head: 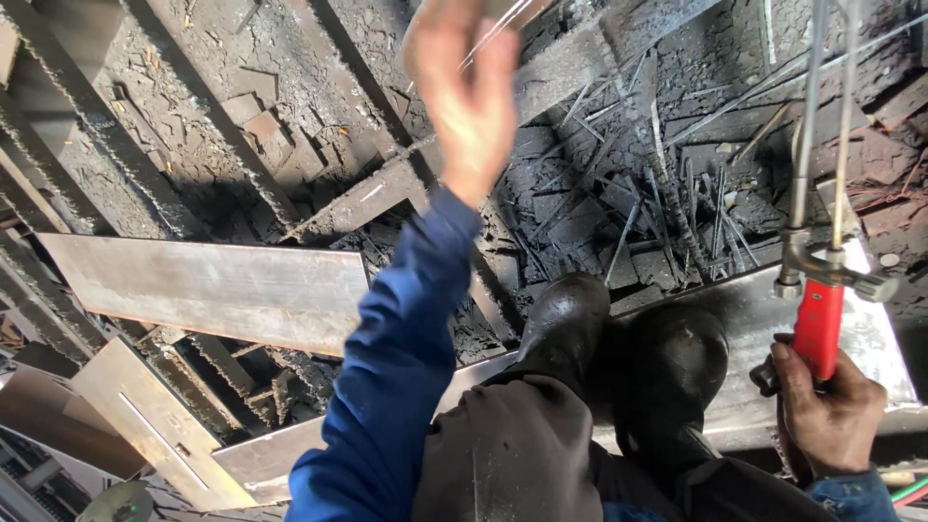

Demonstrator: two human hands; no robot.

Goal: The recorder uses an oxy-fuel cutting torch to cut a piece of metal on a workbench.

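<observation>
Gripping the red-handled cutting torch, right hand fingers wrap its handle; torch tubes run straight up-frame from them. Left hand, raised and blurred, pinches a thin wire, well apart leftward, above the steel plate.

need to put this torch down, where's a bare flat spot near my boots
Bare: the flat steel plate left of the blue sleeve, and the beam's sunlit end beside the right hand. Crowded: the scrap rods beyond the boots.
</observation>
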